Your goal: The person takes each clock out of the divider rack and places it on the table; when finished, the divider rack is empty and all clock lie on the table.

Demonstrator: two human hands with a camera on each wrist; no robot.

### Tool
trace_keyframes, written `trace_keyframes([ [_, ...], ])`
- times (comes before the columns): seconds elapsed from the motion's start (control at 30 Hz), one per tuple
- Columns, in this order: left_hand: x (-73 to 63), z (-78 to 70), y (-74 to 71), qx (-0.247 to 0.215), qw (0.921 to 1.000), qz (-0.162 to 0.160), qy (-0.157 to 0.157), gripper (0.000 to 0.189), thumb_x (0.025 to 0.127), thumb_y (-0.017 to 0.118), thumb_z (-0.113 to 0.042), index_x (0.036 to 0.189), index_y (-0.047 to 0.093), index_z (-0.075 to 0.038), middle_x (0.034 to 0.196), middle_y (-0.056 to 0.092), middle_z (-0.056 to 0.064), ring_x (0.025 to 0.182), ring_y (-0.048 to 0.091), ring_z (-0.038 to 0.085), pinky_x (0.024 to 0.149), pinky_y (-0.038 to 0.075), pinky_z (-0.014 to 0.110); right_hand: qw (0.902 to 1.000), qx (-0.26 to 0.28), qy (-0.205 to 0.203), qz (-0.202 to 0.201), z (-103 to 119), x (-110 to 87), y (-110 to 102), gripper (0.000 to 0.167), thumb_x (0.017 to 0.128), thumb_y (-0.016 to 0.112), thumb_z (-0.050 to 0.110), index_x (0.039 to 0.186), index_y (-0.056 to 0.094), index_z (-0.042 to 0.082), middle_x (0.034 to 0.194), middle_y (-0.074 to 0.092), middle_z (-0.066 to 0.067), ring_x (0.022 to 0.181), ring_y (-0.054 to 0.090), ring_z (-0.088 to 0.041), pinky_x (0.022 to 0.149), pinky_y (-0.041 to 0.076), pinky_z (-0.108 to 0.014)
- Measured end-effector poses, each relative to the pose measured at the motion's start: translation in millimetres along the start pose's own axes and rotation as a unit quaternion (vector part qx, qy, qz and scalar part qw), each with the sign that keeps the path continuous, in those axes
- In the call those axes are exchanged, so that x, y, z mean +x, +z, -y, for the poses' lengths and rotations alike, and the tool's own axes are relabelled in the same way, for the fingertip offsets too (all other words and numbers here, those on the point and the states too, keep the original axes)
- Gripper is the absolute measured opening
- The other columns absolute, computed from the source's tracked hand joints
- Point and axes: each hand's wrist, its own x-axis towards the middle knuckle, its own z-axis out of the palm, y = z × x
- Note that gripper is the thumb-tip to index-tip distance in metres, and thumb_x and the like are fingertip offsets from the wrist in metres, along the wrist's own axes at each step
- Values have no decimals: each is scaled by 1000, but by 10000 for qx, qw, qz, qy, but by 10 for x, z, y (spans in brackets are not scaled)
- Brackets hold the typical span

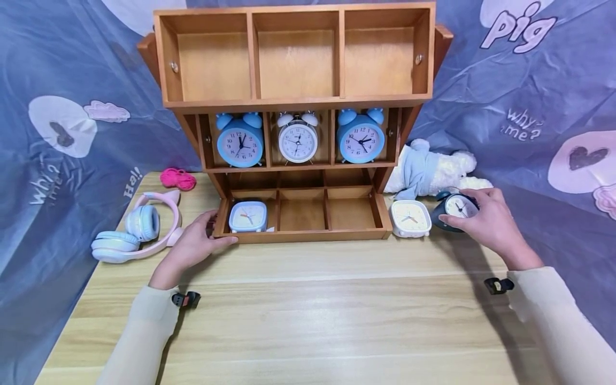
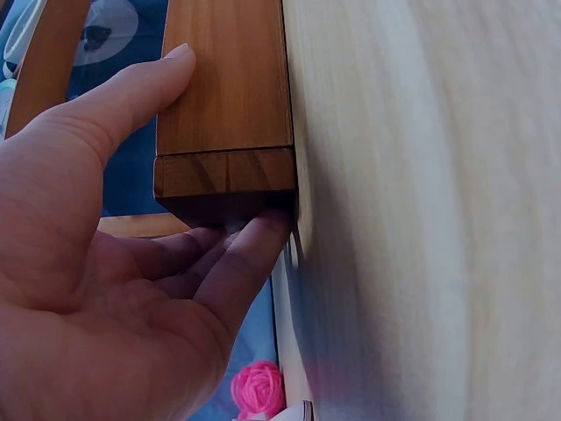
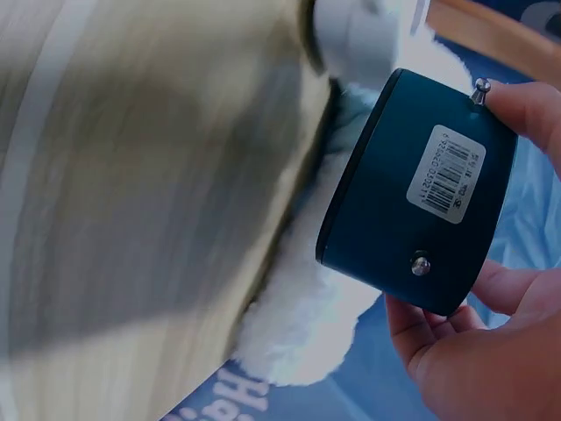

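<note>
A wooden rack (image 1: 308, 237) in the left grip (image 1: 197, 243), a dark teal clock (image 1: 454, 209) in the right grip (image 1: 495, 227)

At far left on the wood-grained surface (image 1: 308, 310) lie cat-eared headphones (image 1: 115, 244), with a pink yarn bundle (image 1: 177, 179) behind them. Next, the person's left grip is closed around the rack's lower left corner, thumb along the front rail, fingers bent at its end. A pale square clock (image 1: 247, 216) sits in the bottom left compartment; the middle tier holds a blue twin-bell clock (image 1: 240, 145), a white twin-bell clock (image 1: 298, 143) and a second blue clock (image 1: 362, 143), one per compartment. Just beside the rack's right end stands a white square clock (image 1: 410, 218), a plush toy (image 1: 435, 170) lying behind. Farthest right, the other grip is parted to the dark teal clock's width, pinching it between thumb and fingers; its barcoded base and metal feet show in the right wrist view.
</note>
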Motion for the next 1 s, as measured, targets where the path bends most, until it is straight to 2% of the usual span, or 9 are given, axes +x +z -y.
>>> trace_keyframes([
  [0.23, -21, -11, 4, 54, 10000, -8, -16, 103, 97, 89, -47, 171, 36, 3, 160, 58, 32, 144, 59, 50, 118, 51, 65, 9997, -43, -53, 226, -170, 29, 30, 85, 93, 90, 42, 154, 55, -6, 148, 40, -44, 130, 43, -60, 102, 39, -73],
  [0.33, -37, -20, 8, 61, 10000, 1, -50, 103, 97, 89, -47, 170, 36, 4, 159, 57, 33, 144, 59, 50, 118, 51, 66, 9993, -90, -29, 374, -209, 34, 59, 86, 93, 89, 44, 155, 54, -4, 151, 39, -47, 131, 43, -67, 98, 39, -78],
  [0.47, -52, -25, 19, 24, 10000, 14, -60, 104, 97, 88, -47, 170, 35, 4, 160, 56, 34, 145, 58, 51, 119, 50, 66, 9988, -128, -31, 472, -247, 41, 100, 87, 92, 89, 45, 157, 54, -1, 152, 38, -48, 129, 44, -69, 93, 39, -77],
  [0.67, -46, -16, 29, -6, 10000, 12, -26, 103, 98, 88, -46, 171, 35, 4, 162, 55, 33, 146, 58, 51, 120, 49, 66, 9984, -41, -191, 524, -271, 61, 147, 87, 91, 91, 40, 155, 55, -7, 149, 41, -47, 132, 45, -61, 101, 40, -76],
  [1.0, -9, -4, 4, 34, 10000, -43, 23, 103, 98, 88, -46, 171, 35, 4, 162, 55, 34, 146, 58, 52, 121, 49, 66, 9974, 105, -314, 640, -304, 142, 134, 88, 90, 93, 38, 155, 55, -8, 150, 41, -47, 135, 43, -61, 105, 39, -78],
])
